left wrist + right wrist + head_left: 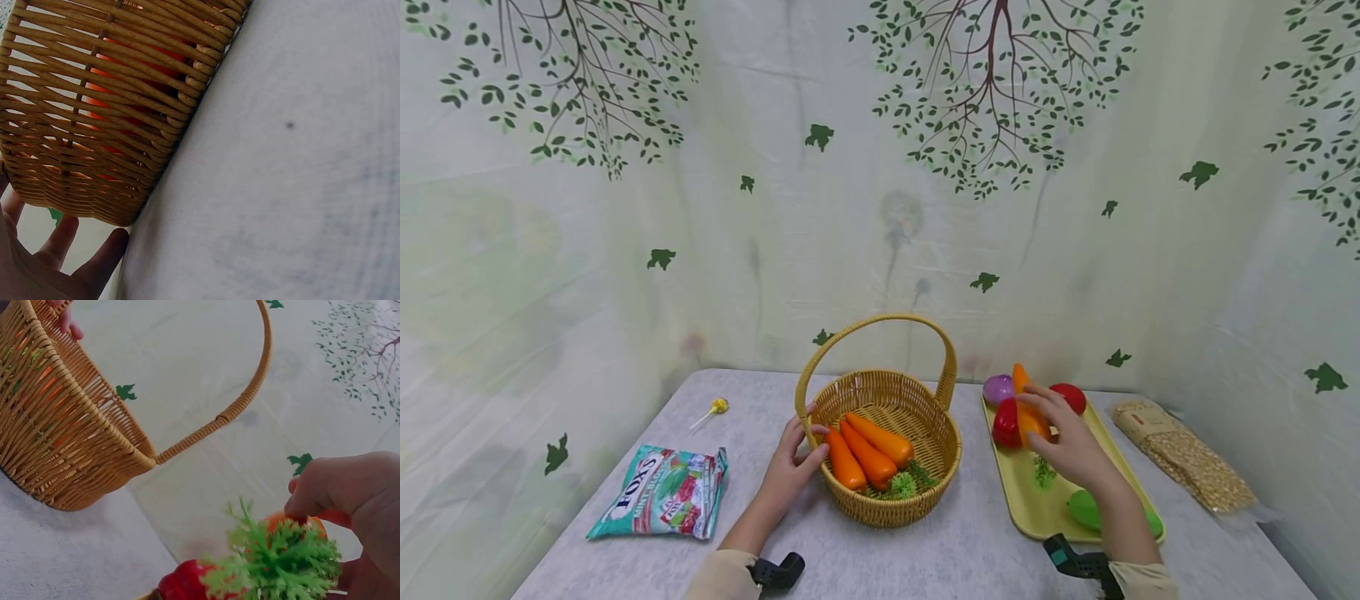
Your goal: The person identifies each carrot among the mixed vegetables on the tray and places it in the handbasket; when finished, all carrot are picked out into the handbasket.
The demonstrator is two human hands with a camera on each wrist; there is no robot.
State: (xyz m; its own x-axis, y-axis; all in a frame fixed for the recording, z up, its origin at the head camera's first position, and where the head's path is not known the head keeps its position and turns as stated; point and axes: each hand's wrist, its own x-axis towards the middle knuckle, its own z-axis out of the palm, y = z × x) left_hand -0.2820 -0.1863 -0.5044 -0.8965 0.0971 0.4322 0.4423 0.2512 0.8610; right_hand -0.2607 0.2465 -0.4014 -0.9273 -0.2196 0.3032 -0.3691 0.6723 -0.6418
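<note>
In the head view a wicker basket with a tall handle stands mid-table. Several orange carrots with green tops lie inside it. My left hand grips its left rim; the left wrist view shows fingers spread against the woven outside. Over the yellow tray my right hand holds another carrot, its tip pointing up and back. Its leafy green top hangs toward the right wrist camera. Beside the carrot is a red pepper-like vegetable.
A purple onion-like vegetable, a red round one and a green one, partly behind my wrist, lie on the tray. Right of it is a bag of grains. At left lie a teal snack bag and a yellow lollipop.
</note>
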